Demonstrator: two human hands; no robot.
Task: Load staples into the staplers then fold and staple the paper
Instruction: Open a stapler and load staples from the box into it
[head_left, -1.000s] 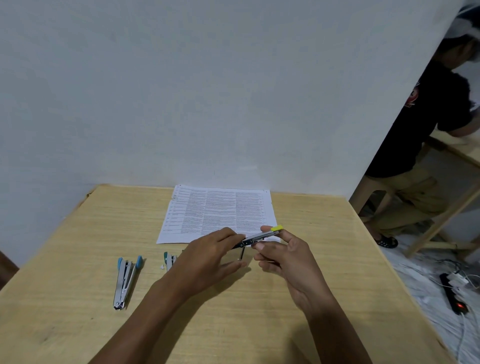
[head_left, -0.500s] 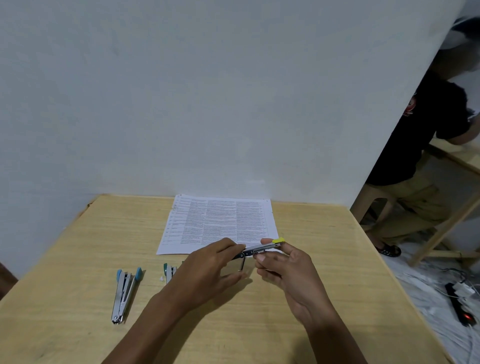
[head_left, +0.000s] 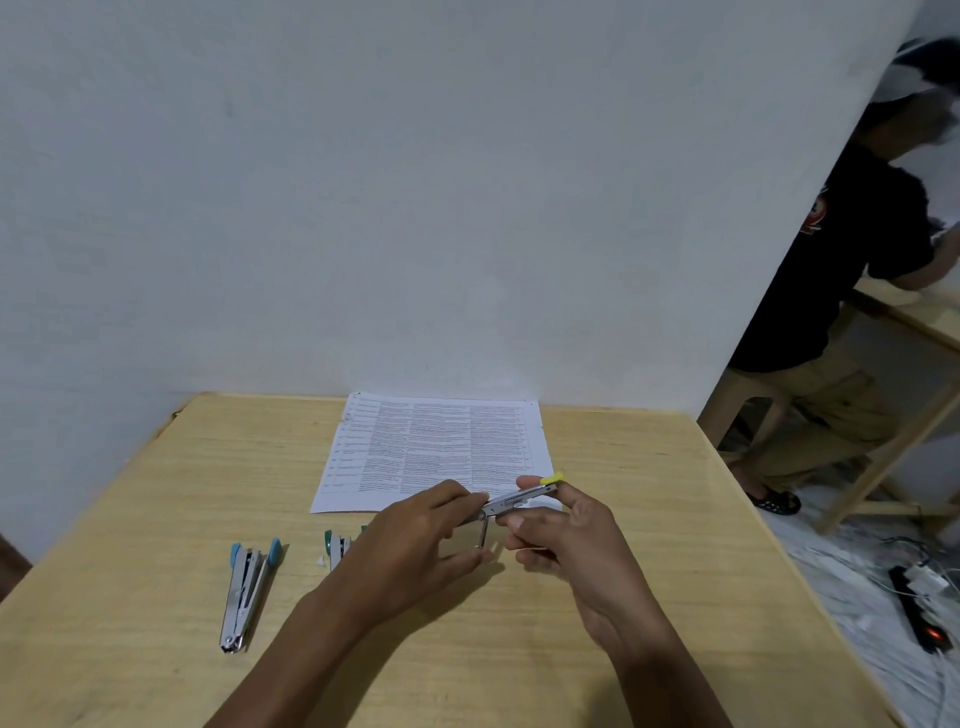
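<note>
Yellow-tipped stapler, small and made of bright metal (head_left: 522, 500), is held above the pale wooden table (head_left: 156, 493), just in front of the near edge of the printed white paper sheet (head_left: 431, 447). Compared with one second ago, almost nothing has been changed: the stapler has stayed between the two hands at the same place, and a thin metal part is still seen hanging down from its rear end. From this it is judged that the loading of this stapler is not yet finished and that the folding has not been started, since the sheet lies flat.

The right hand (head_left: 576, 545) is closed around the stapler, with the thumb on top near the yellow tip and the fingers curled below. The left hand (head_left: 415, 540) is half open; its fingertips (head_left: 475, 500) touch the rear end, while the thumb is kept apart below. Whether a strip of staples is pinched there cannot be told.

The blue-tipped metal stapler (head_left: 247, 592) lies opened at the left, and the green-tipped stapler (head_left: 336, 548) is partly hidden behind the left hand.
</note>
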